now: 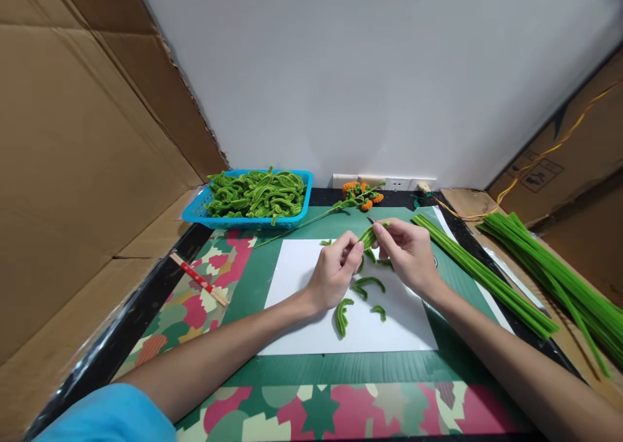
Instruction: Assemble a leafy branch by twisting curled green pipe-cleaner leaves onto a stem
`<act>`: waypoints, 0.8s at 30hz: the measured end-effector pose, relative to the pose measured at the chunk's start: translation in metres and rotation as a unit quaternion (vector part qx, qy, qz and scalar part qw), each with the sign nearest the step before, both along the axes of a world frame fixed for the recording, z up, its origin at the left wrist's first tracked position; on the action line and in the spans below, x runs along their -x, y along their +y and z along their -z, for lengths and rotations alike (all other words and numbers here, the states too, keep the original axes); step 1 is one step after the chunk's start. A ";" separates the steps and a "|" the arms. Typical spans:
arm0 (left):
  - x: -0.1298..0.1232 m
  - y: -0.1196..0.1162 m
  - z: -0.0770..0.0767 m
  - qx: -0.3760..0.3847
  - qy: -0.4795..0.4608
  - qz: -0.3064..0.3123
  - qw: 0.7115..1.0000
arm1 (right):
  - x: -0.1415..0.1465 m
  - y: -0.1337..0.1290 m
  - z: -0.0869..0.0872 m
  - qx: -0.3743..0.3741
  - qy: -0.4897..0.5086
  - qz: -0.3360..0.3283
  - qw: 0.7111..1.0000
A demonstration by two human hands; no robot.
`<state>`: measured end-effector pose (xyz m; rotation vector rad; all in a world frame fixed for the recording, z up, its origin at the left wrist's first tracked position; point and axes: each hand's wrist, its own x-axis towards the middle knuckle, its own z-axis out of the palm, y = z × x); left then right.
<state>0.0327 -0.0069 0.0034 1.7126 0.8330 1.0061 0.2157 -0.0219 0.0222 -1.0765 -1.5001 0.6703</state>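
Observation:
Over the white sheet (302,325), my left hand (335,270) is closed, its fingers pinching the lower end of a green fuzzy piece (368,237). My right hand (407,252) is closed at the upper end of that same piece, and a small dark pointed tip shows above its fingers. Several curved green pieces lie on the sheet below and between the hands, among them a folded one (341,319), a branching one (370,282) and a short one (378,312). What the right palm holds is hidden.
A blue basket (195,215) heaped with green pieces stands at the back left. Near it lies an orange flower stem (363,198). Red-wrapped chopsticks (197,277) lie left. Green stems (487,276) and a larger bundle (549,273) lie right, beside a yellow-red wire (549,150).

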 end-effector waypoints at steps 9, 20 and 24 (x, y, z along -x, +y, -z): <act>0.010 0.008 0.007 0.086 0.027 0.042 0.995 | -0.009 0.002 0.030 -0.221 -0.238 0.113 0.939; 0.010 0.013 0.005 -0.010 0.080 0.040 0.996 | -0.021 0.009 0.033 -0.171 -0.273 0.081 0.943; 0.009 0.012 0.006 -0.053 0.091 0.041 0.994 | -0.014 0.007 0.033 -0.040 -0.163 0.034 0.985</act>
